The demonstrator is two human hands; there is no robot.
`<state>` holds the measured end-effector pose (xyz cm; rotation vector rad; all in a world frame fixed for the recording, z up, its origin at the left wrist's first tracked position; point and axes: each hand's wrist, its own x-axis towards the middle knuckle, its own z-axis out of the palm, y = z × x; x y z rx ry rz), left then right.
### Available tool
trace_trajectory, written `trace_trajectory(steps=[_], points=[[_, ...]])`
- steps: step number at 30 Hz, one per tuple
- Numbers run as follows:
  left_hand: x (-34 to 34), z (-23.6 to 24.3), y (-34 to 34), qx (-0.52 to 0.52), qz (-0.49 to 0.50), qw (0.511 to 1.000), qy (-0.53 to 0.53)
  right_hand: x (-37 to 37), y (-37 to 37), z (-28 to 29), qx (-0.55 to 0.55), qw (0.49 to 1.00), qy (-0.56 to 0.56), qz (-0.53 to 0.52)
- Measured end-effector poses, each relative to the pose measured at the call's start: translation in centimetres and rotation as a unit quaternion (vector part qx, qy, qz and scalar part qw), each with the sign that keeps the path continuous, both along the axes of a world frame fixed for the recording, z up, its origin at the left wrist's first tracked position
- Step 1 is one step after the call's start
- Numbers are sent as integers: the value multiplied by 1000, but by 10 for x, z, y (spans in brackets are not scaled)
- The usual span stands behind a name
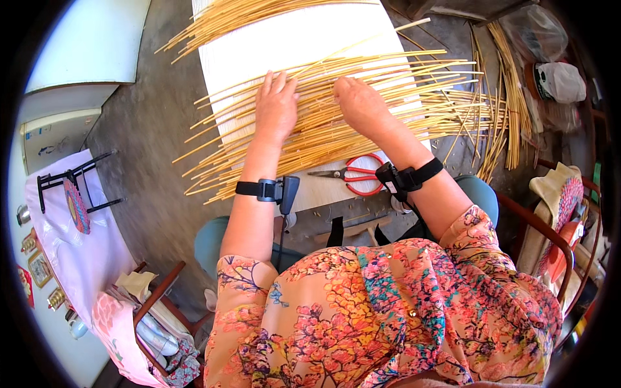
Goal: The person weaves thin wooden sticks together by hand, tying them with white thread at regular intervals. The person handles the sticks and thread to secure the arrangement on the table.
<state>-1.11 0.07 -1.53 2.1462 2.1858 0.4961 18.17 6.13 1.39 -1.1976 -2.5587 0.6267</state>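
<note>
A wide spread of thin golden-yellow stalks (323,123) lies across a white table (278,48), their ends fanning out on both sides. My left hand (277,107) rests flat on the stalks, fingers stretched away from me and slightly apart. To its right, my right hand (359,107) is closed, with its fingers curled down at the stalks; whatever is between the fingertips is hidden. Red-handled scissors (356,175) lie on the near part of the table, below my right hand, blades pointing left.
Another bundle of stalks (259,19) lies at the table's far end. More stalks (511,97) lean at the right, near plastic bags (561,82). Wooden chairs stand at the lower left (158,301) and right (537,220). A cloth-covered surface (107,239) is at the left.
</note>
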Motion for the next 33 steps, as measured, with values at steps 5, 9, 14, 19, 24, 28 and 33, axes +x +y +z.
trace_trajectory(steps=[5, 9, 14, 19, 24, 28, 33], points=[[-34, 8, 2, -43, 24, 998, -43, -5, 1, 6, -29, 999, 38, -8], [-39, 26, 4, -15, 53, 996, -65, -7, 6, 0, -90, 993, 48, -56], [1, 40, 12, -70, -53, 992, 85, -6, 14, 1, -103, 967, 176, -152], [17, 18, 19, -159, -29, 983, 83, 0, 21, -1, -151, 940, 218, -217], [5, 12, 25, -135, -23, 991, 7, 3, 29, -25, -238, 889, 301, -251], [-49, 33, 23, 33, 77, 950, -300, 3, 25, 1, -282, 877, 310, -234], [-63, 116, -30, 50, 190, 923, -331, 6, 19, 51, -292, 860, 359, -216]])
